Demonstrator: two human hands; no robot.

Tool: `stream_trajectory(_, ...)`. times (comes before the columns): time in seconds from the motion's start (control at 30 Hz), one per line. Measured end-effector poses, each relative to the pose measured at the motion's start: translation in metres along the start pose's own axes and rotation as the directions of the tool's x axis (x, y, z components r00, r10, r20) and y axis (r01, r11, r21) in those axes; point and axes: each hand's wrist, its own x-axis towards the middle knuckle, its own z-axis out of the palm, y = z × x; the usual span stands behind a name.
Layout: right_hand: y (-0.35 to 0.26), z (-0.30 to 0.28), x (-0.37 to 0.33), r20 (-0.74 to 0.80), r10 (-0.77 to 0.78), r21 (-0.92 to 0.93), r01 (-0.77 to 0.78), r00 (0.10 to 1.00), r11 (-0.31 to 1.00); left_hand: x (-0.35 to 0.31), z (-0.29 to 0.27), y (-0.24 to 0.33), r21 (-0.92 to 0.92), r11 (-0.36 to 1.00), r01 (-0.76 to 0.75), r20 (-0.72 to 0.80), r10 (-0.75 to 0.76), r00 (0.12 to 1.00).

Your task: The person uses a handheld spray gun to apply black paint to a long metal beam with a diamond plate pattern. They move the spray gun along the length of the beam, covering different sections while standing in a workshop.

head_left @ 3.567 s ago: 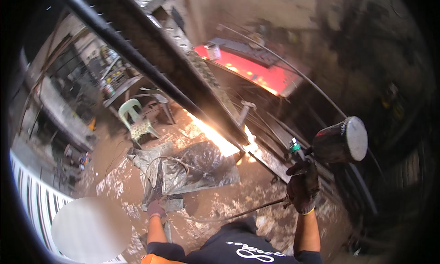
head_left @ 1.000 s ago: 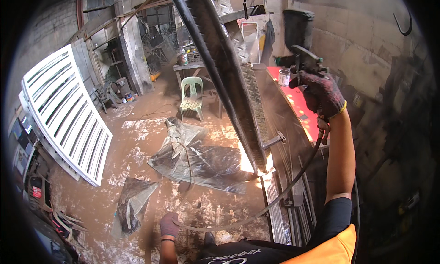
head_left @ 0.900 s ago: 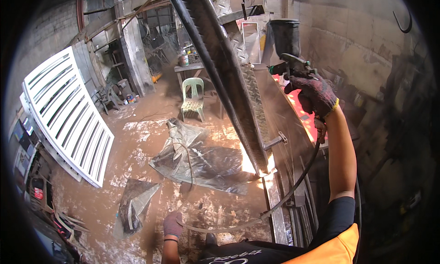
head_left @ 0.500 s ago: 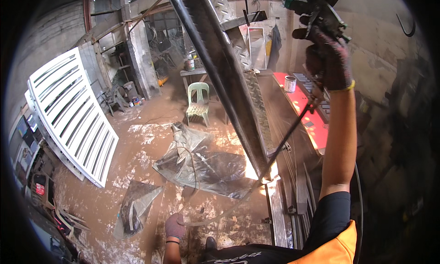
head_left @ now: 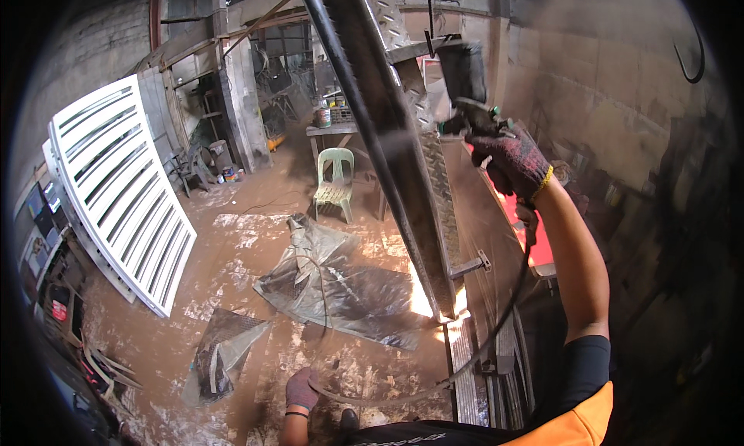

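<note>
My gloved right hand [head_left: 515,161] is wrapped round a spray gun [head_left: 474,119] with a dark cup on top, at the upper right. Its nozzle points left at a long, dark steel beam [head_left: 391,148] that slants down across the middle of the view. From the gun's handle an air hose [head_left: 508,310] hangs in a curve down to my left hand. My gloved left hand [head_left: 301,389], low near the bottom edge, is closed on that hose. Checkered plate [head_left: 438,186] runs along the beam's right side.
A white slatted panel [head_left: 128,198] leans at the left. Plastic sheeting [head_left: 341,287] lies on the stained floor [head_left: 155,361]. Behind it are a green plastic chair [head_left: 335,184] and a table with cans. A red panel [head_left: 535,233] and metal lengths [head_left: 508,361] are at the right. A hook [head_left: 690,62] hangs upper right.
My right hand has brought the spray gun down and left, closer to the beam, and the hose has swung right with it. My left hand keeps its hold, barely shifted.
</note>
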Motion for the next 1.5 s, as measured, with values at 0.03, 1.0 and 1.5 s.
stream_trajectory(0.03, 0.005, -0.001, 0.011, -0.038, -0.08, 0.086, 0.083, 0.996, 0.993, 0.0, 0.003, -0.007, 0.034, 0.999, -0.008, -0.005, 0.009, 1.0)
stream_trajectory(1.0, -0.254, 0.125, 0.082, -0.309, -0.532, -0.03, 0.552, 0.788, 0.834, 0.148, -0.074, -0.02, 0.074, 0.997, -0.01, 0.135, 0.0, 0.991)
stream_trajectory(1.5, -0.125, 0.184, 0.001, -0.195, 0.154, -0.395, -0.222, 0.969, 0.891, 0.194, -0.102, -0.105, 0.261, 0.803, -0.536, 0.653, 0.262, 0.71)
